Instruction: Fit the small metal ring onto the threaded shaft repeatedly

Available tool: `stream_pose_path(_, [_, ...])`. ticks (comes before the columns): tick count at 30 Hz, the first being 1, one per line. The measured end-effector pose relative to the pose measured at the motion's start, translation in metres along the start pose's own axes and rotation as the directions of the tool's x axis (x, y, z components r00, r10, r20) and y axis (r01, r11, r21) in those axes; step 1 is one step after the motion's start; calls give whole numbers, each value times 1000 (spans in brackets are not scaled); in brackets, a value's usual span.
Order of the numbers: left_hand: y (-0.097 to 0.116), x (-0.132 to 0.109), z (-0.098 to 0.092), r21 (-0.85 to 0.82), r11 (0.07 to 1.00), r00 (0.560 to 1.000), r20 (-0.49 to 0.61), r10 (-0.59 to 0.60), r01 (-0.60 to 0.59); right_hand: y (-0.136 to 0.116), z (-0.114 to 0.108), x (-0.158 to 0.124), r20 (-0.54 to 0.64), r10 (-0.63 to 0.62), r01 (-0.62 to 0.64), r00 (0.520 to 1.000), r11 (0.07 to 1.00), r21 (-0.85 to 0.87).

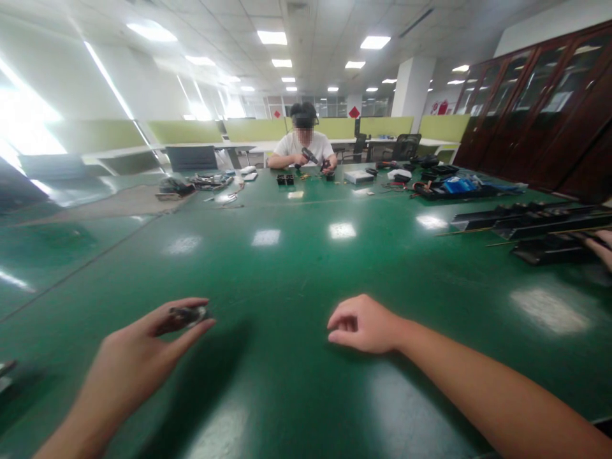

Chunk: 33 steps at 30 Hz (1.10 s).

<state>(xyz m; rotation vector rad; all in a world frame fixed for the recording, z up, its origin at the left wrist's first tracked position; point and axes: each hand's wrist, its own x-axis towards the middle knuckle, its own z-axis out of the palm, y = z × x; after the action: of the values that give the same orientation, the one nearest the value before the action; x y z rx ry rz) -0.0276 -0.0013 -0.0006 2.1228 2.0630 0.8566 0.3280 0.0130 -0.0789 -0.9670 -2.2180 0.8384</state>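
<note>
Raised over the green tabletop [291, 280], my left hand [129, 357] is closed on a small dark metal part with a shiny end [191, 313]. The part sits between thumb and fingers; its exact kind is too blurred to tell. My right hand [366, 324] rests on or just above the table to the right, its fingers loosely curled toward the thumb. I see nothing in it, though the inside of the palm is hidden.
Across the table a person [303, 143] holds a power drill [310, 155] near black boxes [285, 180]. Black metal rails [549, 220] lie at right, where another person's hand [600, 247] reaches in. Tools and a blue bundle [459, 185] lie farther back.
</note>
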Motion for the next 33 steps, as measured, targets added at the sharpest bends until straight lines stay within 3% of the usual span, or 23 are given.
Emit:
stream_pose_path(3, [45, 16, 43, -256, 949, 948, 207, 241, -185, -1, -2, -1, -33, 9, -8, 999, 999, 33])
stream_pose_path(7, [100, 12, 99, -468, 824, 872, 197, 448, -318, -1, -5, -2, -80, 35, -33, 996, 999, 23])
stream_pose_path(11, [105, -4, 127, -541, 795, 880, 191, 435, -275, -1, -5, -3, -56, 32, -32, 998, 999, 6])
stream_pose_path(15, [94, -11, 131, -590, 768, 882, 189, 432, -249, 0, -2, -2, -28, 35, -34, 999, 999, 35])
stream_pose_path(21, [96, -8, 130, -623, 731, 876, 147, 459, -278, -2, 0, -3, 9, 61, -62, 998, 996, 61])
stream_pose_path(33, [100, -8, 124, -687, 716, 882, 250, 399, -129, -3, -2, -4, -2, 42, -42, 999, 998, 42])
